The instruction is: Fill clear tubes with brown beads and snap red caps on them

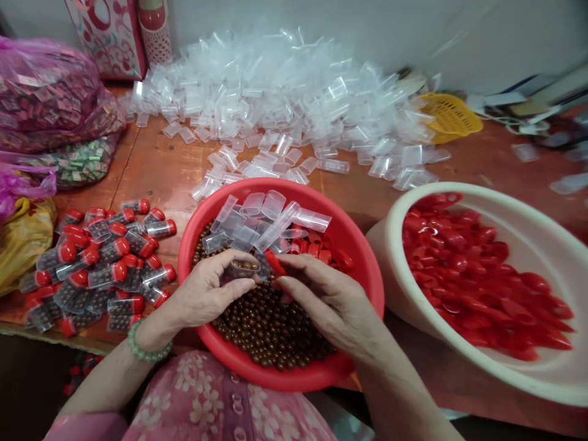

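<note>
My left hand [215, 288] is closed round a clear plastic tube [243, 267] with brown beads inside, held over the red basin [374, 275]. The fingers of my right hand [326, 294] pinch a red cap [274, 263] right beside the open end of that tube. Below both hands lie many loose brown beads [275, 331]. Empty clear tubes [257, 217] rest on the beads at the back of the basin, and more red caps [316, 245] lie at its right side, partly behind my right hand.
Filled, red-capped tubes [105, 263] are piled at the left. A heap of clear tubes [285, 92] spreads along the wall. At the right stands a cream basin [395, 245] of red caps. Plastic bags [50, 98] sit at the far left, a yellow basket [452, 116] at the back right.
</note>
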Demonstrator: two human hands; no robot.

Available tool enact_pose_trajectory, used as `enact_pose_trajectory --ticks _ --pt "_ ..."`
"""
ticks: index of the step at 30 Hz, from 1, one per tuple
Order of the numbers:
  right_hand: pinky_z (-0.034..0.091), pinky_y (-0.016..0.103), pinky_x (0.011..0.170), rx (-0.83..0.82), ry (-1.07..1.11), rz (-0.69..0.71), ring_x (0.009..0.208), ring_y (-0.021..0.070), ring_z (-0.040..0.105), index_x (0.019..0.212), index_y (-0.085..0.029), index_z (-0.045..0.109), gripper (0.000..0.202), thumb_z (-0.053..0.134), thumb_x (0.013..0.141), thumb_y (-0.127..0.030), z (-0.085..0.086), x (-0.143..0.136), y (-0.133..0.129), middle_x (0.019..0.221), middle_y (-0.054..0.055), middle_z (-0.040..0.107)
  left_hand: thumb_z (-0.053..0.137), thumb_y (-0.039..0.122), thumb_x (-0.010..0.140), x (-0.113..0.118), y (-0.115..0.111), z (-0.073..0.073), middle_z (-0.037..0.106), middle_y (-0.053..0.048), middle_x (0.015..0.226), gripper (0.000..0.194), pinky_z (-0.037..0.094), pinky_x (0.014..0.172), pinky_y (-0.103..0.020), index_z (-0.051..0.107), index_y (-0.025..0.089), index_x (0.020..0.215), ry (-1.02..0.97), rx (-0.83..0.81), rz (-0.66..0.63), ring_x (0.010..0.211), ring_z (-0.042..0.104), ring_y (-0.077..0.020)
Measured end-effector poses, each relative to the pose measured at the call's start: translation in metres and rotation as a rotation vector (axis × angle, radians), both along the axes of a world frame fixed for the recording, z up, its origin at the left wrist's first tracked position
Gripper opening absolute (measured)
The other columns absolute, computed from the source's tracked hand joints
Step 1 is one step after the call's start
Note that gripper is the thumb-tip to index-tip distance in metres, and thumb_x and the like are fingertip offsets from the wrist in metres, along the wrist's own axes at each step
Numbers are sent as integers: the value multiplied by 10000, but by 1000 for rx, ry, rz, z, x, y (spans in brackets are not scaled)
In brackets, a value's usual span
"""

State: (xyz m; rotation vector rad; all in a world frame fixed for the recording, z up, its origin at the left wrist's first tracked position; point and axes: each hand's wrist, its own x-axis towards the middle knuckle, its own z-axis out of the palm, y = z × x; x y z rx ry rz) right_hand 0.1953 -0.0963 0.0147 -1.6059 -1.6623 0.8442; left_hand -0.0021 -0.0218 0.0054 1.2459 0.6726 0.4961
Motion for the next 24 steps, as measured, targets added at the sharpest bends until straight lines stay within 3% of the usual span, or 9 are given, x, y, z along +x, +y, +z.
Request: enact_pose_trajectory --ticks 6,12,15,19,21,24 --pt "544 350 880 -10 31 107 977 192 661 1192 -236 609 267 516 944 -271 -3 -14 4 1079 71 691 723 267 748 5 4 5 674 -2 840 289 490 737 -243 613 164 995 92 -55 132 759 626 -124" --pt "537 311 833 -16 51 195 937 166 638 1102 -239 662 212 539 931 -226 -5 -14 5 1016 60 652 722 253 737 6 5 7 694 -22 855 195 503 788 -255 667 148 892 70 1 230 807 635 -138" --pt "540 317 815 -104 107 141 894 165 644 1134 -242 621 238 601 898 -254 -9 -12 2 1021 51 667 709 254 748 5 6 9 703 -32 856 183 501 794 -264 683 138 886 100 5 201 810 638 -146" --pt "543 270 645 -141 220 -4 696 135 626 1114 -234 579 314 686 838 -339 -10 -7 0 944 31 670 707 224 742 6 6 9 718 -38 863 170 497 807 -279 710 131 884 130 -52 53 814 654 -157" --pt "538 258 645 -108 194 54 704 132 632 1152 -242 569 331 677 849 -315 -5 -5 2 929 23 670 729 214 719 7 6 8 725 -37 885 275 499 807 -285 709 134 982 141 -128 23 813 660 -159" --pt "531 263 744 -21 79 211 824 142 650 1210 -254 563 346 643 874 -240 5 -3 8 970 24 679 774 208 673 8 6 6 717 -37 939 409 500 822 -288 685 143 1068 136 -126 88 852 655 -165"
